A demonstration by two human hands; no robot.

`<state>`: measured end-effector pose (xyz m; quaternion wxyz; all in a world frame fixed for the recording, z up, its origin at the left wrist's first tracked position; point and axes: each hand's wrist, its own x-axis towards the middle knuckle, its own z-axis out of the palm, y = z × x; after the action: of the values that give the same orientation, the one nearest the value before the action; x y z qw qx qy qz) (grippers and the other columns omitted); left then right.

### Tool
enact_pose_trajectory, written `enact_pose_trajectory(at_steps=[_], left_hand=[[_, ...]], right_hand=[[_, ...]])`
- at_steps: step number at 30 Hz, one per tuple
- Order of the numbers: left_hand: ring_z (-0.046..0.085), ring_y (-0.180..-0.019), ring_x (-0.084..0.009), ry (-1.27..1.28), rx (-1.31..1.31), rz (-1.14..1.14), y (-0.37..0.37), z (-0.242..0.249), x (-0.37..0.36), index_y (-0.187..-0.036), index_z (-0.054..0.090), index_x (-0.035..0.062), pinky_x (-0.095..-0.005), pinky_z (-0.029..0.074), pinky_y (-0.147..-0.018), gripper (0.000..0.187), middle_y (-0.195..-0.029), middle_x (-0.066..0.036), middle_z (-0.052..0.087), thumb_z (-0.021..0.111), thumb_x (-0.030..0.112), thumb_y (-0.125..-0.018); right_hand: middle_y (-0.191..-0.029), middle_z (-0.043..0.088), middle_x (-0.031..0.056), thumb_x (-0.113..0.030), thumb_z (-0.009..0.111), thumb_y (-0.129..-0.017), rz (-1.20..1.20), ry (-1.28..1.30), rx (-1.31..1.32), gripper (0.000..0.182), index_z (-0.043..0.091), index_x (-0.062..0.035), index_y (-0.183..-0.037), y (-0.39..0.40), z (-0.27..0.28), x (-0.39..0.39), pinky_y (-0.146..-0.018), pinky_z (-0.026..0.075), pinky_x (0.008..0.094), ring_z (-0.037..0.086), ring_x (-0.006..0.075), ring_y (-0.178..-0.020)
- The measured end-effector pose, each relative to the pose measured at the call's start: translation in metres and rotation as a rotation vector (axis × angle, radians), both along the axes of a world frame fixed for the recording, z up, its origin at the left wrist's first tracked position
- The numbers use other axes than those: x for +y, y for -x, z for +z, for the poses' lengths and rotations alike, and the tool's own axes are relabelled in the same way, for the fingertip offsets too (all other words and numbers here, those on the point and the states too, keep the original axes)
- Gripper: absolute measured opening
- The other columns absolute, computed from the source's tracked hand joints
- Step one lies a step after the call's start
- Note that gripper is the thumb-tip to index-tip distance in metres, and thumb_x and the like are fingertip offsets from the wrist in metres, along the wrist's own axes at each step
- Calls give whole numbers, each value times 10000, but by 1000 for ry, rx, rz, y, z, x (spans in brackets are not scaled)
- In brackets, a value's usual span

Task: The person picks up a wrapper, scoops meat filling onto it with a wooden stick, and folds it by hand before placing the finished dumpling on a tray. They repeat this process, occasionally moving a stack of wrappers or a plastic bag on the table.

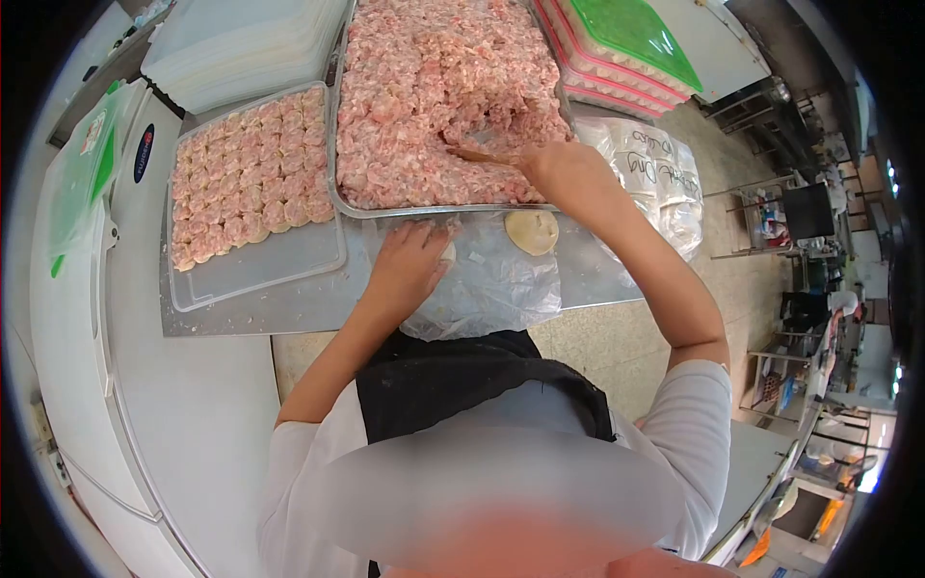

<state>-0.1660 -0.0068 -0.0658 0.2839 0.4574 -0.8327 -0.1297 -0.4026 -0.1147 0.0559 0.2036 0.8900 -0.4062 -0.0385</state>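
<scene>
My right hand (568,178) is closed round a wooden spatula (482,155), its tip in the ground meat (395,106). The meat fills a large metal tray (385,213), with a hollow scooped beside the spatula. Below the tray's near edge, my left hand (412,258) is curled over a clear plastic bag (491,289). A pale edge of a dough wrapper (449,252) shows at its thumb side; the fingers partly hide it. Right of that hand, a stack of round dough wrappers (532,232) lies on the plastic.
At left, a clear plastic tray (260,282) holds rows of filled dumplings (252,173). Stacked clear lids (246,48) stand behind it. Green-lidded boxes (636,39) and wrapped white packs (655,164) sit at right. The metal table's near edge (222,335) runs close to my body.
</scene>
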Motion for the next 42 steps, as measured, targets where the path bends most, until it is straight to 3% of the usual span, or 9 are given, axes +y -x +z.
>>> enact_pose_trajectory(at_steps=[7,10,16,24,27,29,33,36,42], left_hand=[[521,-1036,-339,-230,14,-121,-21,7,1,-1015,637,76,-405,440,-886,286,-1030,-132,571,693,157,-747],[548,-972,-320,-291,9,-126,-19,10,-4,-982,656,70,-396,461,-832,231,-975,-121,591,676,157,-769],[603,-842,-299,-260,214,-175,-25,8,-13,-970,671,33,-390,495,-754,180,-873,-119,636,614,142,-840],[622,-791,-214,-482,366,-144,-25,47,-14,-944,675,44,-294,493,-728,124,-888,-108,663,635,77,-831],[623,-820,-164,-511,680,-296,-27,50,-14,-920,663,25,-278,490,-732,107,-922,-86,672,654,81,-829],[608,-850,-125,-808,794,-236,-30,48,-14,-920,654,8,-270,487,-744,111,-942,-57,667,647,94,-851],[576,-888,-102,-611,731,-128,-24,39,-14,-933,628,5,-244,464,-783,103,-953,-41,631,617,84,-866],[585,-798,-104,-610,1015,-98,-25,33,-13,-988,610,15,-236,472,-715,153,-873,-25,624,594,144,-908],[556,-831,-92,-1159,1465,-175,-28,32,-13,-970,596,29,-238,450,-748,154,-870,-2,585,570,175,-928]], right_hand=[[-719,637,87,-143,563,-805,-111,187,88,99,655,-108,-794,3,16,-63,-523,512,374,666,233,-680],[-699,626,65,-147,567,-803,-35,56,126,97,651,-107,-777,-22,-31,-49,-526,516,364,662,225,-680],[-730,619,52,-122,552,-806,-55,-4,102,81,627,-91,-797,-7,20,-19,-538,521,354,663,223,-700],[-716,627,53,-152,563,-792,65,127,76,85,638,-112,-789,-23,-28,-20,-509,507,340,653,210,-651],[-717,632,58,-148,564,-781,25,39,67,82,635,-107,-779,-6,-1,-22,-505,507,346,655,216,-652],[-751,628,59,-161,558,-795,-32,-34,65,83,619,-107,-810,2,6,-36,-519,509,346,650,212,-670],[-714,629,59,-191,558,-826,-44,75,11,112,618,-105,-788,-19,-34,-23,-518,501,366,650,219,-655],[-706,628,68,-217,566,-854,-74,33,-157,154,617,-96,-773,-25,-43,2,-528,500,387,646,251,-651],[-718,621,105,-265,581,-887,-111,-76,-509,217,615,-76,-787,-22,-45,28,-549,492,433,630,305,-638]])
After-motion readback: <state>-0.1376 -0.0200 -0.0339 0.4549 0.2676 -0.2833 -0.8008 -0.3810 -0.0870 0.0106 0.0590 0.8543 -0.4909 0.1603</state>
